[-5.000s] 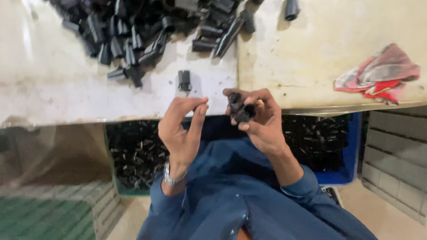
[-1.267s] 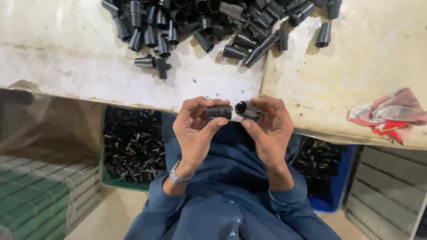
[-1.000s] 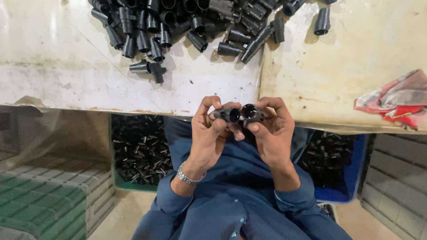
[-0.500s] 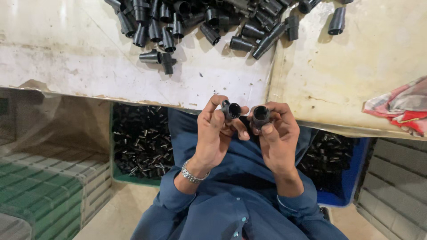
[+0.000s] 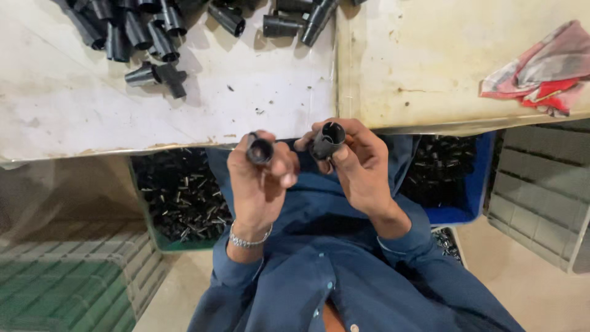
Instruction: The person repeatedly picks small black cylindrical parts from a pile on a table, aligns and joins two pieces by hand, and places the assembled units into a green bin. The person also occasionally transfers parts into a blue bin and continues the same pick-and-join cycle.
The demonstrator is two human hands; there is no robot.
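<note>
I see my left hand (image 5: 261, 184) pinching a short black tube (image 5: 260, 150) between thumb and fingertips, its open end facing up toward the camera, and my right hand (image 5: 359, 166) closed the same way round a second black fitting (image 5: 327, 139) with a notched mouth; both parts sit just below the near edge of the table (image 5: 184, 123), close together but not touching. Each grip is only a fingertip hold on a small, smooth piece, so I judge a slip likely if I twist or press the two together off-line, and a dropped part would fall past my lap into the green crate (image 5: 178, 197) under the table's left half or the blue crate (image 5: 458, 178) under its right, both full of similar black pieces where it would be lost among the rest. A skewed push could also jam the notch. On the table, a pile (image 5: 147, 31) of the same parts lies at the far left, and a crumpled red-and-white cloth (image 5: 541, 71) lies at the far right edge. I can make out no labels, signs or printed packages anywhere; the grey crates (image 5: 541, 203) right of the table are plain.
</note>
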